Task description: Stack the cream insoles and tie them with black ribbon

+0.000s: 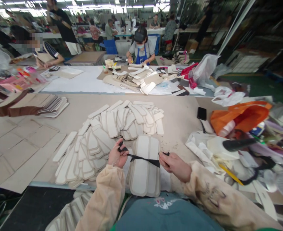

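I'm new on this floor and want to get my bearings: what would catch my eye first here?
Front and centre, the left hand and right hand pull a black strap taut across a stack of cream padded pieces. Just beyond, a fanned heap of cream padded strips covers the cardboard-topped table. To the right, an orange bag stands out among clutter.

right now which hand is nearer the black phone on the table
Right. The right hand grips one end of the black strap, below and left of the phone. The left hand holds the other end, farther left across the stacked pads.
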The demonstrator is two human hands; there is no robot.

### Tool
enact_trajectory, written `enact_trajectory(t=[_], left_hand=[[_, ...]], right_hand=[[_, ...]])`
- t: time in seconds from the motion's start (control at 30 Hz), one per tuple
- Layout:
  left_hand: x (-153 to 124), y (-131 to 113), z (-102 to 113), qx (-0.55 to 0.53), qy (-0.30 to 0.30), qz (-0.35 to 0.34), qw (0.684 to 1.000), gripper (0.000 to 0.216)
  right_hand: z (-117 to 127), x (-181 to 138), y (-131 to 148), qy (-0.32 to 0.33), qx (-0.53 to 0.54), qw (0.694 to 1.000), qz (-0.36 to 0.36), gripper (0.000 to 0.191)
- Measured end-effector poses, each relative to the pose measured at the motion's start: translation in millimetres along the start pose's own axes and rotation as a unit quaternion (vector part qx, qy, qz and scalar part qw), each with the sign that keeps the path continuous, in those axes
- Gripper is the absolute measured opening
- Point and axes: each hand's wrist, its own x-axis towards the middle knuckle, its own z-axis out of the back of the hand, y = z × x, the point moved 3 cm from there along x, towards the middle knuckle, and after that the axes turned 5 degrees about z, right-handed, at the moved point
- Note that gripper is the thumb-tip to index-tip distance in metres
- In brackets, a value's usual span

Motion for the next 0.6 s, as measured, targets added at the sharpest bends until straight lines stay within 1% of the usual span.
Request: enact_trajectory(t=[0.1,0.2,0.33,0.43,0.53,0.6], left_hand=[[-2,6,-2,-0.01,-0.003,0.005,1.0,0.027],[-7,10,-12,-0.014,0.015,0.022,1.0,0.025],[-22,12,-40,-0.008,0.073,0.041,0.996,0.023],[-29,16,-62,-0.001,0.111,0.055,0.992,0.022],[-27,25,-74,0.009,0.133,0.066,0.989,0.023],[-18,33,-71,0.005,0.121,0.066,0.99,0.024]], right_hand=[[0,-8,0,-0.008,-0.004,1.0,0.003,0.05],[6,-16,7,-0.033,0.015,0.999,0.003,0.051],[22,-32,33,-0.066,0.045,0.997,0.013,0.055],[37,-46,50,-0.106,0.052,0.993,0.026,0.053],[48,-58,55,-0.129,0.046,0.99,0.03,0.05],[48,-59,49,-0.128,0.036,0.991,0.026,0.049]])
